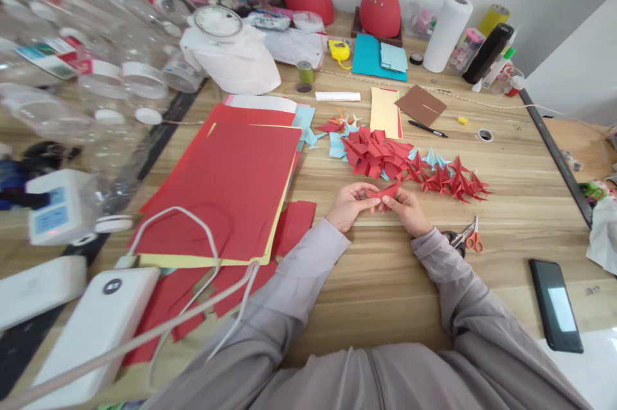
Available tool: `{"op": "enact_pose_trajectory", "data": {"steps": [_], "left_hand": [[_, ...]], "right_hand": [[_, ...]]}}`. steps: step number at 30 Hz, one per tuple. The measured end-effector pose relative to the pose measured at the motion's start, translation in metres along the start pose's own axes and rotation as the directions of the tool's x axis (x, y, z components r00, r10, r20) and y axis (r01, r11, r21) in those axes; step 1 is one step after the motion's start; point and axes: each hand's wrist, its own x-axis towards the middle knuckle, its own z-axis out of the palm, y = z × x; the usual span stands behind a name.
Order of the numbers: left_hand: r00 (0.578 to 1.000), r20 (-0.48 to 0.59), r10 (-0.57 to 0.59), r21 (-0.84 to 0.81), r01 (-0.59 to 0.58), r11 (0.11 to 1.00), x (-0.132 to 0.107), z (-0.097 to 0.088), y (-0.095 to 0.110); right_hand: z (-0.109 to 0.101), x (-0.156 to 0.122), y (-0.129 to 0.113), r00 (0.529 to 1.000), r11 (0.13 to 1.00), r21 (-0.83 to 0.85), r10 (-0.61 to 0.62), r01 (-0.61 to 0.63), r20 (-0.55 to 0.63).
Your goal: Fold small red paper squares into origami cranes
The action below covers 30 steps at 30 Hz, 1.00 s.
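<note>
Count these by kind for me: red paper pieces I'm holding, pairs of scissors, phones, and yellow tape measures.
Red paper being held: 1
Scissors, pairs: 2
Phone: 1
Yellow tape measure: 1
Total: 5

Lying by near right corner of table [520, 217]: black phone [556, 307]. Along far edge: yellow tape measure [339, 49], red dome [380, 11], white roll [446, 37]. At near left corner: white power bank [91, 333], cable [178, 209] plugged in. Beyond left edge: clear bottles [144, 82].
</note>
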Motion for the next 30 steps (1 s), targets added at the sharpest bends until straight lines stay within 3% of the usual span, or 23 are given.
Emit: {"op": "enact_pose_trajectory", "data": {"steps": [4,9,17,30], "left_hand": [[0.998,-0.06,0.033,-0.01,-0.033,0.999,0.0009,0.0019,-0.0003],[0.987,-0.14,0.08,0.031,-0.077,0.997,0.0033,-0.002,-0.0041],[0.98,-0.199,0.021,-0.006,-0.023,1.0,0.0027,0.0004,-0.0003],[0.99,-0.143,0.017,-0.094,-0.031,0.995,0.004,-0.0005,0.0012]], "right_hand": [[0.0006,0.0007,0.0015,0.998,1.0,0.006,0.0,0.0,-0.068],[0.0026,0.0015,0.001,0.997,1.0,-0.028,0.008,-0.01,-0.073],[0.0034,0.0009,-0.0005,0.996,0.999,-0.035,0.011,-0.014,-0.09],[0.0023,0.0006,0.0001,0.995,1.0,-0.017,0.022,-0.024,-0.102]]}}
